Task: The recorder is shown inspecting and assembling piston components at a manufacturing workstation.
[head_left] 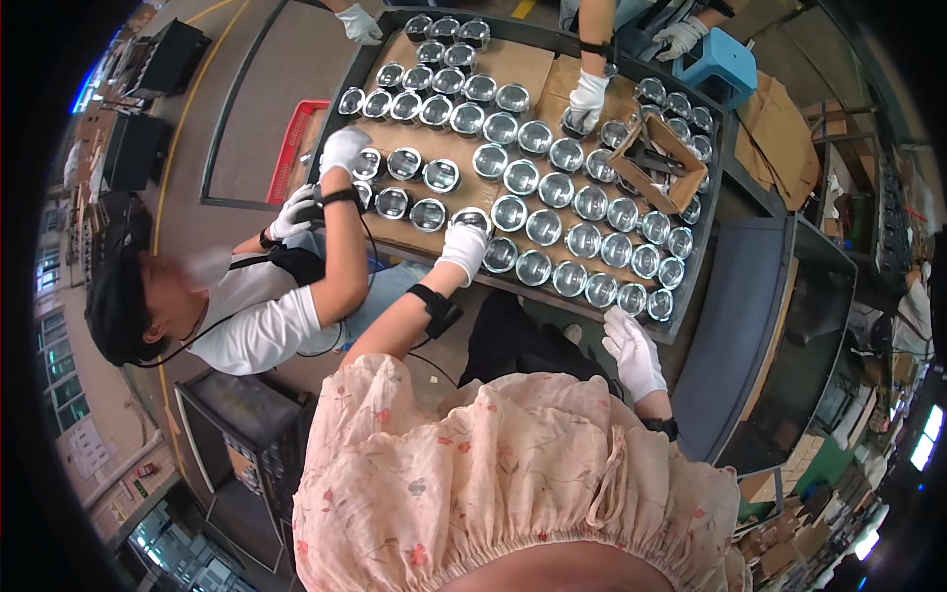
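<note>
The left hand (464,251), in a white glove, is closed around a shiny metal cup (473,217) near the front edge of the table (701,237); the glove covers the cup's near side, and the fingertips are hard to make out. The cup lies beyond the wrist, just left of the packed rows. The right hand (634,353) is open and empty, beside the table's front edge. Dark contents of the cardboard box (641,185) are unclear.
</note>
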`<state>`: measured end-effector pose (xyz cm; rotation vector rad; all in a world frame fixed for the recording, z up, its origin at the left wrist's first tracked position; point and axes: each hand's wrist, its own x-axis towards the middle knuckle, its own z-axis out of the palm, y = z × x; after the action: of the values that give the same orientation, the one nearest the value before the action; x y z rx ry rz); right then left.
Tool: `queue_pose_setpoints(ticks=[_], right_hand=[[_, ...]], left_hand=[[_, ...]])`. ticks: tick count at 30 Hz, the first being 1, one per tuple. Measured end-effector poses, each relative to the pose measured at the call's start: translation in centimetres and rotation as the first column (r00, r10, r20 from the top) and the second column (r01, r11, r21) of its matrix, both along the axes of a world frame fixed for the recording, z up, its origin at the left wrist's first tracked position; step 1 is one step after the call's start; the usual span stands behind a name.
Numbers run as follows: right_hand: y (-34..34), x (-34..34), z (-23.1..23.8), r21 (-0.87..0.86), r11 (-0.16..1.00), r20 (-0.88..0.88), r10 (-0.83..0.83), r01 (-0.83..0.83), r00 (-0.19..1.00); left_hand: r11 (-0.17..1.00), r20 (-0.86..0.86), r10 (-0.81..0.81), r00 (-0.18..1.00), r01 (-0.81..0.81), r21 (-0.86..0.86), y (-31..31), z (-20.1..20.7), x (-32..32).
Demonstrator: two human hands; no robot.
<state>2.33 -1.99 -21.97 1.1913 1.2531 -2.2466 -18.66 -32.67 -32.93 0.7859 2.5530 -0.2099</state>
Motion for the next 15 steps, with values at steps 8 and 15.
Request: queue_pose_setpoints(ticks=[8,15], right_hand=[[0.4,-1.0,0.9,0.143,0.984,0.003,0.109,-0.108,0.994],[1.0,-0.6,0.5,0.157,0.984,0.030,0.077,-0.081,0.997]], left_hand=[[0.989,0.024,0.109,0.994,-0.111,0.099,-2.6,-10.2,-1.7],[0.983,-0.074,0.041,0.996,-0.027,0.179,-3.5,-11.3,-0.9]])
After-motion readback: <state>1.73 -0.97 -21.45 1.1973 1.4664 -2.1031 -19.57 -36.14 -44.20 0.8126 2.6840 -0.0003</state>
